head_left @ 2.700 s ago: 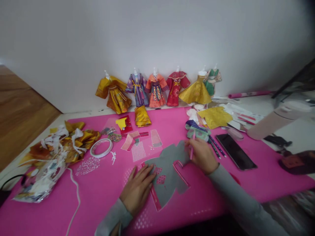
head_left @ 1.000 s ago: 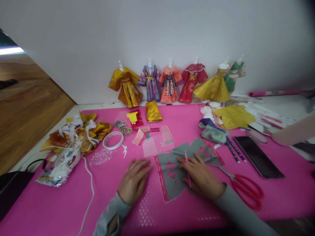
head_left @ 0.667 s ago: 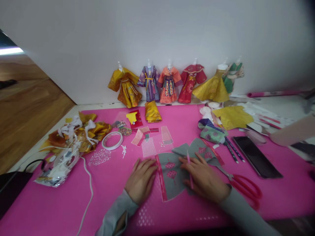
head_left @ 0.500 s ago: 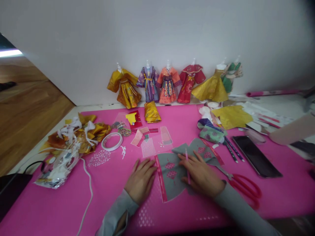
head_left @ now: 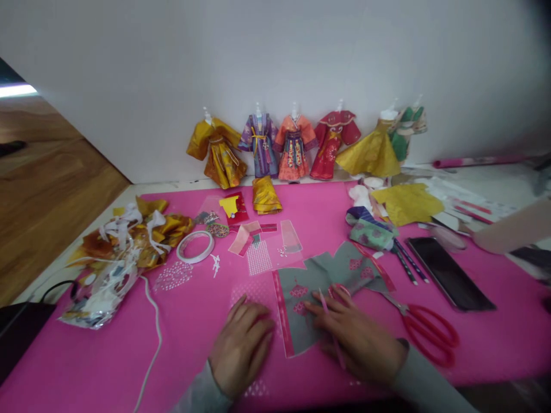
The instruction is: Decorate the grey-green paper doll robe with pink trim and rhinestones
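Note:
A grey piece of fabric (head_left: 310,269) with pink printed motifs and a pink border strip lies spread on the pink mat (head_left: 189,350). Over its lower middle rests my right hand (head_left: 353,338), fingertips on the cloth, with a slim pink pen (head_left: 330,327) held across the fingers. My left hand (head_left: 243,347) lies on the mat just left of the border strip, fingers loosely stretched and holding nothing. To the right of the right hand are red-handled scissors (head_left: 430,332), their blades partly under the fabric's edge.
Dressed doll forms, including one in purple (head_left: 259,146), stand along the wall. A tape roll (head_left: 195,246), a plastic bag (head_left: 103,295) and a white cord (head_left: 155,327) are at left. Near the right side lie a phone (head_left: 450,274), pencils (head_left: 408,261) and yellow fabric (head_left: 407,203).
My right hand has slid down toward me and slightly right, pen still in it, exposing more of the fabric's middle. The fabric now lies flatter there. My left hand has drawn back slightly.

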Tool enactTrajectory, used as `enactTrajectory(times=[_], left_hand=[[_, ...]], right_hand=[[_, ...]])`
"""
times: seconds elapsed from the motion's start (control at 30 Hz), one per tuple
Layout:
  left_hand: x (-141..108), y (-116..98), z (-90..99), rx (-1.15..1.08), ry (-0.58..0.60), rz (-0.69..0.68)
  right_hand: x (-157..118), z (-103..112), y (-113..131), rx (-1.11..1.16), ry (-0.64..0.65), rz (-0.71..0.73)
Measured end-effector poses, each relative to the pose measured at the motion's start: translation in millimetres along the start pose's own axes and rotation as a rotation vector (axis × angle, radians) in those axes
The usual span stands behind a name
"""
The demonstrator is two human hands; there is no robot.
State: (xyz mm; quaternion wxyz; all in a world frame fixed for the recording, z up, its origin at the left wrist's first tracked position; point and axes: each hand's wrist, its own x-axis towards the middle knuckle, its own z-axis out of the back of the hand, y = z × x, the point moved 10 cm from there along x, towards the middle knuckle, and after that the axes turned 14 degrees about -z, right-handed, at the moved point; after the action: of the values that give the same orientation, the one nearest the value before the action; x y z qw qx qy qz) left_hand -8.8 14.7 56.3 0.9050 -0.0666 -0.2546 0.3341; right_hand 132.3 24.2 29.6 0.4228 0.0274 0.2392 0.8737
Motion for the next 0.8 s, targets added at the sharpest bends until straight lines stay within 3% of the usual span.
enactTrajectory(times=[0.13, 0.23, 0.27, 0.4, 0.47, 0.57, 0.7, 0.8], left_hand=[[12, -22, 5.1, -0.045, -0.102, -0.012], [23, -51, -5.9, -0.014, -0.171, -0.084], [25, -59, -22.7, -0.011, -0.092, -0.08], [24, -91, -75.7, 0.054, 0.02, -0.169], [16, -90, -98.9, 0.081, 0.074, -0.094], [2, -79, -117.6, 0.106, 0.092, 0.051], [-8, -81, -129.3, 0.102, 0.126, 0.037], [-12, -79, -131.2, 0.093, 0.141, 0.036]], right_hand=[[-7, 1, 7, 0.042, 0.011, 0.011], [0, 12, 3, 0.052, -0.068, -0.003], [5, 15, 2, 0.043, -0.095, 0.003], [28, 14, -2, -0.002, -0.136, 0.033], [34, 10, -6, -0.028, -0.145, 0.013], [34, 8, -15, -0.063, -0.19, -0.049], [21, 15, -18, -0.12, -0.299, -0.09], [19, 21, -21, -0.165, -0.298, -0.155]])
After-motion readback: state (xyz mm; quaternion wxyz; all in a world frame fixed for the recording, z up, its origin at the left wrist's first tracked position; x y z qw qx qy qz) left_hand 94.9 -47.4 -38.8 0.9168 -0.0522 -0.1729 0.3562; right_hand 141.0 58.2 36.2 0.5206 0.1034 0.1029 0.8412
